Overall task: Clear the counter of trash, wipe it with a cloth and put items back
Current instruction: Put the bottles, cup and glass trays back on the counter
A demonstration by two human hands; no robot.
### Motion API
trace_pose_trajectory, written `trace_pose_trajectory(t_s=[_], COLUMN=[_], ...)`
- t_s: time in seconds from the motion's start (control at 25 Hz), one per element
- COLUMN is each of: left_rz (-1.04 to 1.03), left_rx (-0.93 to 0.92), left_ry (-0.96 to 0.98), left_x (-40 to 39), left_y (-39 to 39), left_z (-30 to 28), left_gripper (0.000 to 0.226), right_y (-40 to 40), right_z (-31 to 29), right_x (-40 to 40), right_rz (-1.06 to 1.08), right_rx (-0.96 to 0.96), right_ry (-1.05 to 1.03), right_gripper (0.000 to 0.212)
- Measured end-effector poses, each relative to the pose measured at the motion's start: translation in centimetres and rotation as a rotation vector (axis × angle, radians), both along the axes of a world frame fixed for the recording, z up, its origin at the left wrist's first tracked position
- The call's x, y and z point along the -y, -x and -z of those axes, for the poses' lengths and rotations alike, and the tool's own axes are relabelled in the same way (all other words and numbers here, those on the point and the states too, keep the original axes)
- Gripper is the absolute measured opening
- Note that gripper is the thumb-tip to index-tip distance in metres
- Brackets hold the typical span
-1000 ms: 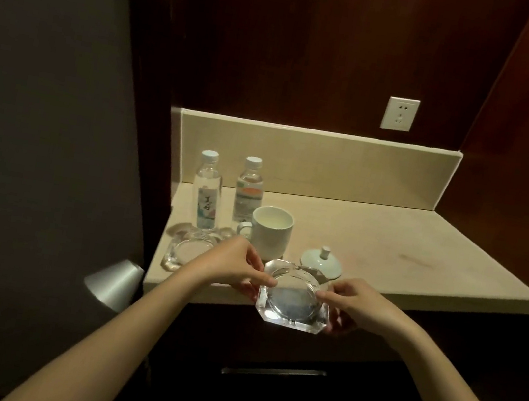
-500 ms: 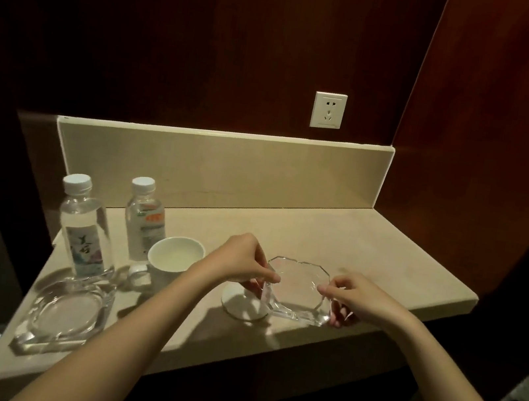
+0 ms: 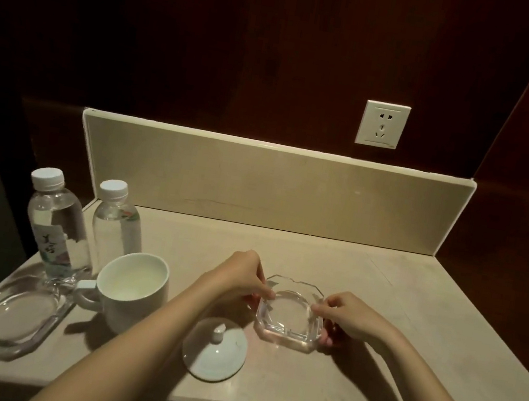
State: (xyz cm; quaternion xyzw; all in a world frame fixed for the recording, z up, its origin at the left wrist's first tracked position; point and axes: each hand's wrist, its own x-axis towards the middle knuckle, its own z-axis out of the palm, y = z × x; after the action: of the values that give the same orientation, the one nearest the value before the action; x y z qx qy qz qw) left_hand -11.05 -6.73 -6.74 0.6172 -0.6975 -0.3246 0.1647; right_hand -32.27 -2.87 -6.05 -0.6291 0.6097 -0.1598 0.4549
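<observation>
Both hands (image 3: 292,300) pinch the glass ashtray (image 3: 289,315) (sitting on the counter (image 3: 381,288)).

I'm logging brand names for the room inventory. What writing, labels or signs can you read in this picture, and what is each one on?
Left water bottle: its label carries a few large handwritten-style characters, too blurred to read.
Right water bottle: the label shows only faint colour; no text can be read.
Wall socket: only the plug holes, no lettering that can be read.
Mug, lid, both glass ashtrays: no writing visible.
</observation>
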Motion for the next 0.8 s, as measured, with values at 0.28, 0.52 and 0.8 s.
trace_pose_trajectory(t_s=[0.28,0.52,0.8], left_rz=[-0.052,-0.004,0.064], left_rx=[0.083,0.174,0.337], left_ry=[-0.066,-0.022,0.176], left_x=[0.8,0.6,0.0], left_y=[-0.9,-0.9,-2.0], left_z=[0.5,0.0,-3.1], left_gripper=[0.031,0.033,0.033], right_y=[-0.4,0.0,-1.7], right_z=[0.8,0.8,-3.1], right_x=[2.1,3.1,3.6], right_rz=[-0.099,-0.124,-0.277], right_rx=[0.018,-0.224,-0.418], right_ry=[-0.054,0.092,0.272], right_gripper=[0.026,0.028,0.016])
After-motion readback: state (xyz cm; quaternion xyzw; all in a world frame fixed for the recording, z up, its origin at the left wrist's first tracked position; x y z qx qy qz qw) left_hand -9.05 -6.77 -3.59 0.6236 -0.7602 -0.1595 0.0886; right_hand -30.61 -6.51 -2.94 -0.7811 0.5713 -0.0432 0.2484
